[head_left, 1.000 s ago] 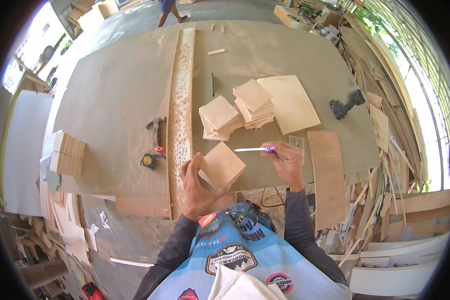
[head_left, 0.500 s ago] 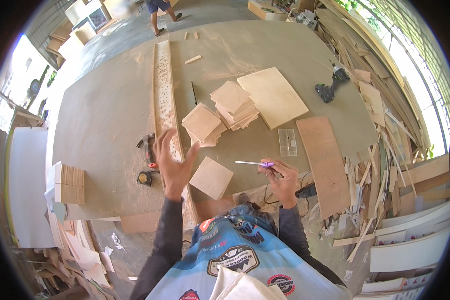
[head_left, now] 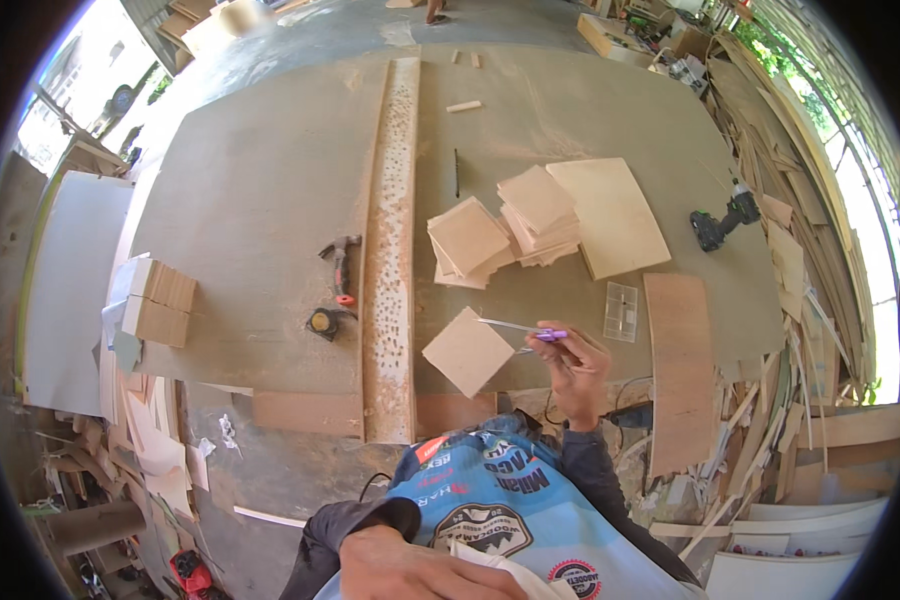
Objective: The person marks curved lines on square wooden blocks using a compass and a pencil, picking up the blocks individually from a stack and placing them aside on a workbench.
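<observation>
- Since half a second ago, the left hand (head_left: 420, 570) has left the surface (head_left: 260, 220), where it was raised beside the wooden square (head_left: 468, 352), and come back against the shirt (head_left: 590, 530), by the white cloth (head_left: 530, 580).
- Its fingers run along the lower edge of the view; I cannot tell how far they are open or whether they grip the cloth.
- Fingers of the right hand (head_left: 577, 368) are closed around the purple handle of a thin tool (head_left: 542, 331), which points left, its tip at the square's upper corner; whether it touches cannot be told.
- That square lies turned cornerwise near the surface's front edge, right of the speckled strip (head_left: 392, 230) and apart from it.
- Beyond the square stand a nearer stack (head_left: 468, 238) and a farther stack (head_left: 538, 203) of similar squares, with a wide pale board (head_left: 615, 215) just beside the farther one.
- Right of the right hand are a clear box (head_left: 621, 312) and a brown board (head_left: 679, 370) jutting past the front edge; a drill (head_left: 725, 217) lies farther off.
- Left of the strip lie a hammer (head_left: 341, 270) and a tape measure (head_left: 322, 323).
</observation>
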Tool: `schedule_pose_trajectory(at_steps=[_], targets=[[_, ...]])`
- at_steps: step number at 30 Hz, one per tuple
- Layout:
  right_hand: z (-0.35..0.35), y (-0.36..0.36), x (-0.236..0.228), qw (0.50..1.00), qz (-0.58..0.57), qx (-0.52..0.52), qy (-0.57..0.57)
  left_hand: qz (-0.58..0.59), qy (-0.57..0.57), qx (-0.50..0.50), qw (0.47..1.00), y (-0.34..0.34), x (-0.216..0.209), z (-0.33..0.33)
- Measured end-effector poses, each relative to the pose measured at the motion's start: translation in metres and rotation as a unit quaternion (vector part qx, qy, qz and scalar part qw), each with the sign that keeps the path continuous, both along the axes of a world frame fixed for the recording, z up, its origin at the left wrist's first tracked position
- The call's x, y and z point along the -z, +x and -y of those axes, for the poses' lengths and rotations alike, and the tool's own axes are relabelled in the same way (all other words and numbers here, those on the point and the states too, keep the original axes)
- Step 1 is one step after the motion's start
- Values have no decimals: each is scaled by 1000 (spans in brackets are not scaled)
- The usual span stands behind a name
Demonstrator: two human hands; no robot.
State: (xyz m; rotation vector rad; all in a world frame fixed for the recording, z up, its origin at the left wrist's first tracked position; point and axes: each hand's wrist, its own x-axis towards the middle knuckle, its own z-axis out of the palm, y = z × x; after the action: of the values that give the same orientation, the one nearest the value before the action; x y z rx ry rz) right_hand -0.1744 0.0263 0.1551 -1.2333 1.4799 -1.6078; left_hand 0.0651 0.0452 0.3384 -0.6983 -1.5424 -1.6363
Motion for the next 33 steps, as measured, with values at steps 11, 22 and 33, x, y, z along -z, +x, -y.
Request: schedule_pose_trajectory(at_steps=[11,22,33], targets=[[17,32,-4,970,-182,-161,-24,330,247,-600,686,29,162,40],[28,44,1,949,-242,-200,-26,417,95,-669,607,8,239,47],[31,47,4,946,-256,-197,-39,411,114,-663,616,8,241,45]])
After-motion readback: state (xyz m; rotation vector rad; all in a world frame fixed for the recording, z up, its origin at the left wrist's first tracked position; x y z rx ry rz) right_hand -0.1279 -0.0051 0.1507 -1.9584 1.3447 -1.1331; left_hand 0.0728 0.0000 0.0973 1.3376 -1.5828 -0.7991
